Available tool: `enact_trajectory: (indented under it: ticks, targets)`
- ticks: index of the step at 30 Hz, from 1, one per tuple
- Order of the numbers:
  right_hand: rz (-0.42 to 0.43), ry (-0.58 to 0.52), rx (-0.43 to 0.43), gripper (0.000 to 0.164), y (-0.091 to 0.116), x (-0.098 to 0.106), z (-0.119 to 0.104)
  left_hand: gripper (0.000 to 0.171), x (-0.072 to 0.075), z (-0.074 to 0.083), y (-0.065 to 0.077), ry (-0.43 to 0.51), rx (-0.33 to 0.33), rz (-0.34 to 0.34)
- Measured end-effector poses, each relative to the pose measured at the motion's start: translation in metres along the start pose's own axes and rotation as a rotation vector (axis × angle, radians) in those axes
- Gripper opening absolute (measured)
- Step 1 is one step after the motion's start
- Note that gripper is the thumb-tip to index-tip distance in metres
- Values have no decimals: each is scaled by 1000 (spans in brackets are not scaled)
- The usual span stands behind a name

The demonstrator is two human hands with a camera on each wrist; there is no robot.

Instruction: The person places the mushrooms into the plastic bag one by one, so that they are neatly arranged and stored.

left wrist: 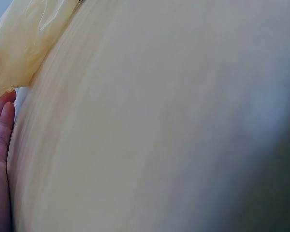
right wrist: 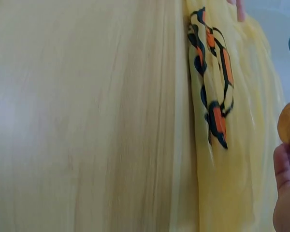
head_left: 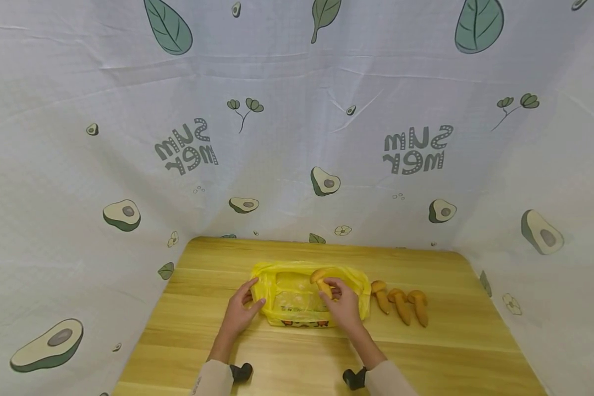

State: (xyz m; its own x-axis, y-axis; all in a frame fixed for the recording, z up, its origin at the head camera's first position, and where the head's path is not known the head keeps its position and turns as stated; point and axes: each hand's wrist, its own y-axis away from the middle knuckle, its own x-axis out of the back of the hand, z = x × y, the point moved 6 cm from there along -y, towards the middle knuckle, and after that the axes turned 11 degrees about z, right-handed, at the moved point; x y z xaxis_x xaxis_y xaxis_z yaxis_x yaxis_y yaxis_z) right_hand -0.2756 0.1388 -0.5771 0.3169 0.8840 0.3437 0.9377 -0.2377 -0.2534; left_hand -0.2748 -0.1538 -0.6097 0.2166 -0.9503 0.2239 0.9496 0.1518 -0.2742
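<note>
A yellow plastic bag (head_left: pixel 297 317) lies on the wooden table with its wide mouth facing up and black and orange print along its front. At its left end, my left hand (head_left: pixel 241 309) holds the rim between thumb and fingers. The left wrist view shows fingertips (left wrist: pixel 8 108) right at the crinkled plastic. My right hand (head_left: pixel 345 303) pinches a tan mushroom (head_left: pixel 319 276) by its stem, cap to the upper left, over the bag's mouth. In the right wrist view only part of that mushroom (right wrist: pixel 287 128) shows, at the right edge.
Three more mushrooms (head_left: pixel 400 305) lie side by side just right of the bag. The wooden table (head_left: pixel 193 324) extends to both sides and toward me. A white cloth (head_left: pixel 287 148) printed with avocados and leaves hangs behind and around it.
</note>
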Motion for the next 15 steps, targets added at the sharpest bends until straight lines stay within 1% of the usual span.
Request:
enact_trajectory:
  ticks: [3,5,8,12,15]
  targets:
    - [4,-7,6,31,2,-9,0,61,1,3,-1,-14,-12,-26]
    - [5,-20,-3,31,3,-15,-1,62,1,0,-1,-30,-20,-36]
    - [7,-31,-31,29,4,-23,0,63,-2,-10,-3,-49,-18,-30]
    - [2,-30,-48,28,6,-35,0,64,-4,-28,-5,-56,-12,-6]
    - [-1,-35,-62,27,7,-43,1,63,-3,-35,-7,-42,-6,-11]
